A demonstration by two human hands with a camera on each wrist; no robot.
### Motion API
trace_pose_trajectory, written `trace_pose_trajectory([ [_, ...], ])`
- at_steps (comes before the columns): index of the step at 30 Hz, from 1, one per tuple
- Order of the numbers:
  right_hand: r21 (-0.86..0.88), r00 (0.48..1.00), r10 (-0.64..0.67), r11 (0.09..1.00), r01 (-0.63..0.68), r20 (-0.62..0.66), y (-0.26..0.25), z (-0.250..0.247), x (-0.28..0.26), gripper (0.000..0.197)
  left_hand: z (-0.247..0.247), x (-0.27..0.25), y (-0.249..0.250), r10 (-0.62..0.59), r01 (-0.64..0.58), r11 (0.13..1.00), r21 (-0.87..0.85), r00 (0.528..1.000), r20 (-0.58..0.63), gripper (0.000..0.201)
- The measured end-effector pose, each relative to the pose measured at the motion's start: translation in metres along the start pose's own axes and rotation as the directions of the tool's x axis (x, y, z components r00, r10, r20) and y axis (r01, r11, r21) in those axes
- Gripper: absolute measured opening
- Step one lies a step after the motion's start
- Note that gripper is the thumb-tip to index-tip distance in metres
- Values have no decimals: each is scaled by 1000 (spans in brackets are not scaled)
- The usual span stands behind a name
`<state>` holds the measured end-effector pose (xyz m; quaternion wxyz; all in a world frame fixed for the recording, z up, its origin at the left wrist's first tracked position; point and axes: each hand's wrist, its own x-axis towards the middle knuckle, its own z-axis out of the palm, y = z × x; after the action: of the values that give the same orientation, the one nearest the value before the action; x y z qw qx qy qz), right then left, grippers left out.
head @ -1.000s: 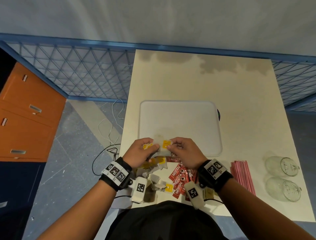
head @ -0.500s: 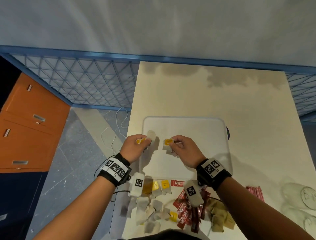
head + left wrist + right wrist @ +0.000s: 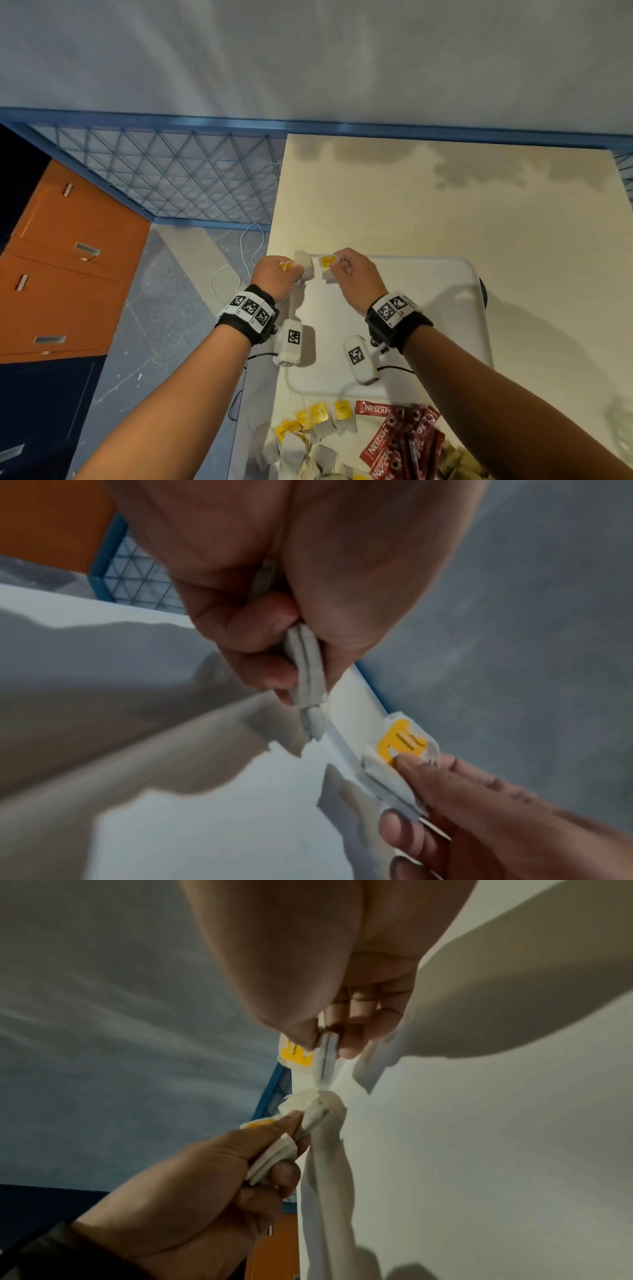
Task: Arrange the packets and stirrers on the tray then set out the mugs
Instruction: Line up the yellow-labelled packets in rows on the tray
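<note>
Red packets (image 3: 394, 435) near the tray (image 3: 445, 308) read "NESCAFE".

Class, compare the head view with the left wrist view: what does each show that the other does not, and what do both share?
Only the head view shows the red coffee sticks, the tea bag pile on the table, and the orange cabinet drawers. Only the left wrist view shows the left hand pinching its tea bag edge-on. Both show the right hand pinching a yellow-tagged tea bag over the tray.
</note>
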<state>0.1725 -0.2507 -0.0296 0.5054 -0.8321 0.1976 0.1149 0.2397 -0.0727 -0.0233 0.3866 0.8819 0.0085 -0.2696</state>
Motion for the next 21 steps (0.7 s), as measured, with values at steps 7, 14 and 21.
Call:
trace_pose_trajectory([
  [7,-59,999,33,998,-35,-36,4,13,24,13,6,17,7,-72,78,983,168,996,-46,33],
  [14,-108,992,76,990,-87,-96,6,25,33,7,13,19,9,-78,102,978,182,988,-132,31],
  [21,-213,986,66,972,-98,-153,6,32,32,12,18,19,6,-84,122,973,195,978,-191,29],
])
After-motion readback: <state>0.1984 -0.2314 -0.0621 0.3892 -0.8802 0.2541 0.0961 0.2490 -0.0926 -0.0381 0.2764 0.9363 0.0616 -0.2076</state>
